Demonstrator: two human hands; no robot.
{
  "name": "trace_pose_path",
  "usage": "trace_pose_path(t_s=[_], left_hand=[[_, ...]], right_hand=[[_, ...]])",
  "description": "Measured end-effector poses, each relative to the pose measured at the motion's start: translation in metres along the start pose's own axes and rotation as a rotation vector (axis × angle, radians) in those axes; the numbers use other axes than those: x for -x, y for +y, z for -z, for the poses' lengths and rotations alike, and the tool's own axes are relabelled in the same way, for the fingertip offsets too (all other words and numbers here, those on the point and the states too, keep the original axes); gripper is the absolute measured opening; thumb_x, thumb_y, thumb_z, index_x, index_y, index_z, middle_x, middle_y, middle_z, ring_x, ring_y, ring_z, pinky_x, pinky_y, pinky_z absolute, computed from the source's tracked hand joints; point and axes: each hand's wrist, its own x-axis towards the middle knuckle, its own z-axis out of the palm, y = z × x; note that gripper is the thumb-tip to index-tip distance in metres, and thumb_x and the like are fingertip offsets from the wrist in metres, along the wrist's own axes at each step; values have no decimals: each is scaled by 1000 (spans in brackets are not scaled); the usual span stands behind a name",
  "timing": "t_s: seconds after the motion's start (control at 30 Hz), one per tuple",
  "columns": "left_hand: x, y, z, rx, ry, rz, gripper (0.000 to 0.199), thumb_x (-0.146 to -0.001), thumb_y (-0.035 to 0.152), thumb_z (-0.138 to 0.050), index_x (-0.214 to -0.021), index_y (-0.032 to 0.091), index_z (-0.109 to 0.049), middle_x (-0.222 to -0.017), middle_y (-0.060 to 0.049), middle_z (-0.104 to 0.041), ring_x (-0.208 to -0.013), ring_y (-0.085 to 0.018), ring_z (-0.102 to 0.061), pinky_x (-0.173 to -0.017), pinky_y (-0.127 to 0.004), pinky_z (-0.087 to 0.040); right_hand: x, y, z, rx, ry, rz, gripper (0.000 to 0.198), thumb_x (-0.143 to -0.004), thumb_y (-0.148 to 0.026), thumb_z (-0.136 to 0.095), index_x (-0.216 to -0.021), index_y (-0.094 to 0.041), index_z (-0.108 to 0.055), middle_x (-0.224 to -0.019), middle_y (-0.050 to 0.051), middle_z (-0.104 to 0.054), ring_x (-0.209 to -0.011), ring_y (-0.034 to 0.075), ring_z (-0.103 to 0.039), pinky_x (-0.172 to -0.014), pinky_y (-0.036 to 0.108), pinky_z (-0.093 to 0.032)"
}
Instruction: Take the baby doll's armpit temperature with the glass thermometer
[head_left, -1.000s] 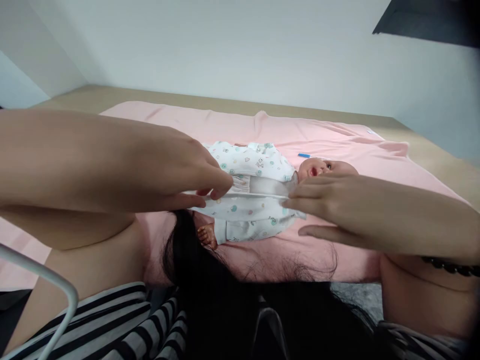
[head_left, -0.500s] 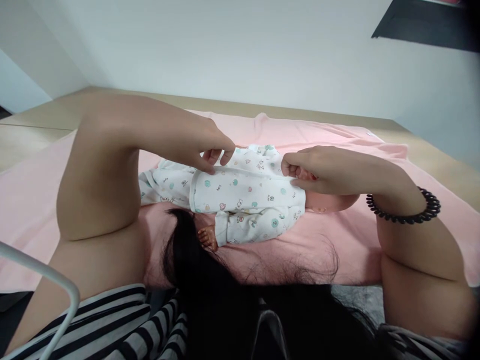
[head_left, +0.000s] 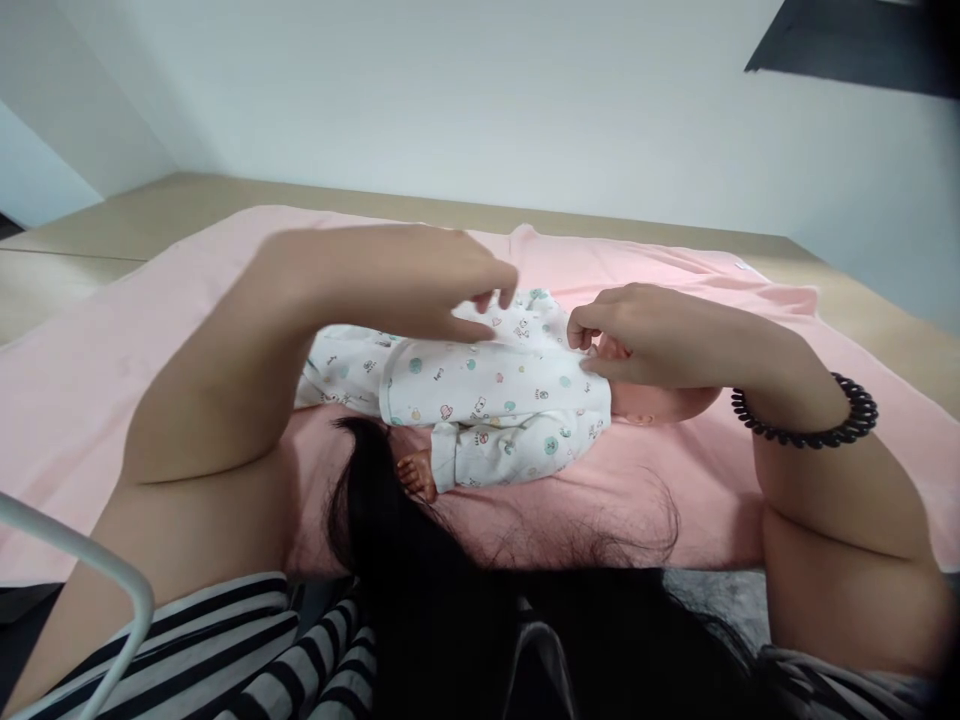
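A baby doll (head_left: pixel 641 400) lies on its back, its head to the right, dressed in a white printed baby shirt (head_left: pixel 495 390) and matching trousers (head_left: pixel 349 370). Over the shirt's chest, my left hand (head_left: pixel 480 290) hovers with thumb and fingers apart, holding nothing. My right hand (head_left: pixel 622 330) is at the collar by the doll's chin, fingers curled and thumb low, closed on the shirt's neck edge. It covers most of the doll's face. One brown doll hand (head_left: pixel 416 474) sticks out of the near sleeve.
A pink blanket (head_left: pixel 217 270) lies under the doll on a wooden table (head_left: pixel 127 220) against a pale wall (head_left: pixel 450 100). Dark hair (head_left: pixel 420 570) hangs into view at the front. A white curved bar (head_left: pixel 112 560) is at lower left, and a dark panel (head_left: pixel 862 50) sits upper right.
My left hand has moved right, from the shirt's lower part to above the chest, with its fingers opened. My right hand has stayed nearly still at the collar.
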Motion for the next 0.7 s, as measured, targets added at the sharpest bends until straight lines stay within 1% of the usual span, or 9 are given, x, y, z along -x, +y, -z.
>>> trace_pose_path(t_s=[0.03,0.07,0.1,0.17,0.27,0.37,0.5,0.6,0.7], left_hand=[[-5,5,-7,-79,-9,-156,30,-95,45,-59,-116,24,-65,-110,-3,-69,-102,-23,-64,-84,-33,-44],[-11,11,-16,-107,39,-277,28,-97,41,-58,-116,22,-64,-111,-4,-70,-100,-22,-63,-81,-32,-43],[-17,16,-26,-85,85,-358,26,-98,38,-57,-115,19,-63,-112,-6,-70,-102,-23,-63,-82,-33,-43],[-28,25,-48,-40,141,-425,26,-98,35,-57,-115,17,-63,-110,-9,-70,-101,-23,-63,-84,-34,-44],[-40,29,-77,-31,202,-423,23,-96,30,-57,-111,14,-65,-105,-11,-70,-96,-24,-63,-83,-35,-46],[-45,25,-91,8,230,-450,18,-94,26,-58,-105,14,-66,-100,-11,-70,-92,-23,-64,-80,-34,-47],[-48,21,-89,104,215,-451,15,-91,23,-61,-101,16,-69,-100,-9,-71,-92,-21,-65,-83,-33,-48],[-51,21,-87,177,169,-409,18,-89,22,-63,-103,15,-71,-105,-10,-71,-97,-22,-65,-88,-35,-48],[-57,20,-88,270,126,-371,15,-85,21,-65,-98,15,-71,-103,-8,-71,-94,-20,-64,-85,-33,-48]], right_hand=[[1,1,0,6,5,-11,14,-93,-34,-55,-99,-22,-62,-90,2,-63,-78,17,-51,-72,30,-30],[2,3,0,6,9,-16,16,-93,-35,-55,-100,-22,-63,-93,3,-64,-82,18,-53,-74,31,-32],[4,4,1,1,9,-10,18,-92,-36,-56,-99,-22,-64,-96,4,-64,-86,20,-54,-76,32,-34],[6,6,2,-9,4,23,21,-93,-39,-56,-94,-20,-65,-100,6,-65,-98,24,-55,-82,35,-38],[7,6,1,5,8,71,23,-93,-39,-55,-90,-19,-66,-105,9,-65,-110,28,-52,-91,39,-39],[4,3,-1,31,4,70,23,-94,-32,-51,-78,-18,-60,-106,9,-63,-108,27,-50,-89,39,-39],[0,0,-4,16,-21,77,26,-92,-24,-48,-68,-17,-52,-97,8,-61,-99,24,-50,-87,38,-39],[-2,0,-6,-1,-21,68,20,-88,-27,-56,-71,-18,-61,-101,8,-62,-105,26,-50,-92,40,-40],[-3,2,-9,0,-10,12,16,-85,-29,-59,-75,-20,-68,-106,9,-64,-115,30,-50,-95,43,-41]])
